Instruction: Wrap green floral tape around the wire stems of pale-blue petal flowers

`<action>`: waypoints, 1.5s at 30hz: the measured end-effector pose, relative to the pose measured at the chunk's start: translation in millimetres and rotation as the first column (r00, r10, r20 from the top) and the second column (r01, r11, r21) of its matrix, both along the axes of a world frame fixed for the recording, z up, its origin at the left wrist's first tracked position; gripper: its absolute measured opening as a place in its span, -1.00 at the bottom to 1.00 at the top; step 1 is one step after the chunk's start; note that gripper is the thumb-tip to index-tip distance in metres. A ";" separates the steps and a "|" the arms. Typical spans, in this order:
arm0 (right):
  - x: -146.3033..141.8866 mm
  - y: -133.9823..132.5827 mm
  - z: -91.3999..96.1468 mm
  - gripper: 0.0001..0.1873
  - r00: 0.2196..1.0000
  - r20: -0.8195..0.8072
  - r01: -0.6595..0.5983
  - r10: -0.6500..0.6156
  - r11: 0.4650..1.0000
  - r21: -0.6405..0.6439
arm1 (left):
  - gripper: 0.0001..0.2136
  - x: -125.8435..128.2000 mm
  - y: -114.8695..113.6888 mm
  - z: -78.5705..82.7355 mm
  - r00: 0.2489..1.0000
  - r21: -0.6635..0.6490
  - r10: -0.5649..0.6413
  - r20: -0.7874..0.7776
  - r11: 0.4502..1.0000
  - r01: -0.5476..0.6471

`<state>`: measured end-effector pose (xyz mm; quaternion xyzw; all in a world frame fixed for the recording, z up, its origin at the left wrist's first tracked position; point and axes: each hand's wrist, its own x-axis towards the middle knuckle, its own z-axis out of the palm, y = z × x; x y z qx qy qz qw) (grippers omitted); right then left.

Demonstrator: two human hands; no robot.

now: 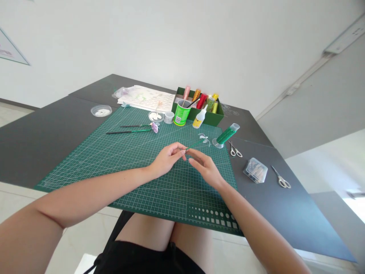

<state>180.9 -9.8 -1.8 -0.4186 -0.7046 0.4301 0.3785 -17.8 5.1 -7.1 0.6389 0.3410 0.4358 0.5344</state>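
Observation:
My left hand (169, 159) is closed in a pinch on the near end of a thin green wire stem (195, 145). At the stem's far end is a small flower (204, 139) with pale, see-through petals, just above the green cutting mat (159, 194). My right hand (205, 166) lies close beside the stem, its index fingertip by the left fingers and its thumb held apart. Whether the right fingers touch the stem is hard to see. Left of the hands, two dark-handled sticks (118, 132) lie on the mat, near a purple flower (154, 127).
Behind stand a green can (181, 114), a glue bottle (200, 117) and a green box (218, 118) of coloured rolls. Rightward are a spool of green wire (227, 135), scissors (235, 150), a clear plastic case (256, 170) and more scissors (281, 179). Petal dishes (101, 110) sit left.

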 end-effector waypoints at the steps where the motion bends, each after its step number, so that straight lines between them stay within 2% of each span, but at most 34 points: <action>1: -1.5 -0.7 -1.0 -0.54 0.999 -0.040 -0.023 0.021 0.999 -0.043 | -0.80 0.2 -0.4 -0.3 1.000 0.004 -0.008 0.012 1.000 0.008; 3: -2.9 -2.1 -1.1 -0.52 0.997 -0.077 -0.034 0.026 0.994 -0.105 | -0.82 0.3 -0.8 -0.8 1.000 0.012 -0.007 0.014 1.000 0.007; 5: -3.0 -4.3 1.0 -0.55 1.000 -0.019 0.023 -0.025 0.996 -0.090 | -0.82 0.1 -0.6 -1.0 1.000 0.019 0.016 -0.008 1.000 -0.016; 7: -2.3 -7.3 3.7 -0.63 0.986 0.115 0.114 -0.117 0.993 0.034 | -0.81 -0.4 -0.1 -0.9 0.998 0.023 0.059 -0.034 0.998 -0.058; 9: -0.5 -10.0 5.2 -0.69 0.946 0.255 0.150 -0.201 0.967 0.206 | -0.82 -1.0 0.7 -0.3 0.992 0.022 0.105 -0.063 0.994 -0.104; 13: 4.8 -12.0 2.1 -0.67 0.877 0.428 0.015 -0.219 0.902 0.432 | -0.84 -2.8 2.6 2.2 0.976 0.030 0.164 -0.141 0.987 -0.161; 17: 7.5 -13.3 2.6 -0.65 0.861 0.482 -0.132 -0.162 0.844 0.520 | -0.82 -5.0 3.9 4.4 0.955 0.087 0.196 -0.224 0.980 -0.181; 20: 6.6 -18.3 13.1 -0.66 0.885 0.458 -0.185 -0.084 0.840 0.511 | -0.85 -6.2 3.7 5.2 0.910 0.159 0.197 -0.364 0.976 -0.148; 22: 6.2 -23.1 23.3 -0.67 0.907 0.420 -0.190 -0.033 0.858 0.478 | -0.88 -6.3 2.8 5.6 0.858 0.192 0.185 -0.478 0.976 -0.104; 27: 12.3 -30.8 46.4 -0.72 0.966 0.256 -0.076 -0.017 0.934 0.349 | -0.93 -4.0 -2.6 8.0 0.754 0.268 0.209 -0.622 0.962 -0.046; 34: 28.1 -28.5 58.3 -0.75 0.974 0.120 0.143 -0.192 0.932 0.333 | -0.92 -0.5 -12.1 6.2 0.779 0.279 0.108 -0.617 0.956 0.088; 45: 29.8 -22.4 49.4 -0.73 0.949 0.053 0.289 -0.311 0.925 0.248 | -0.90 0.7 -20.5 12.0 0.771 0.352 -0.046 -0.636 0.872 0.342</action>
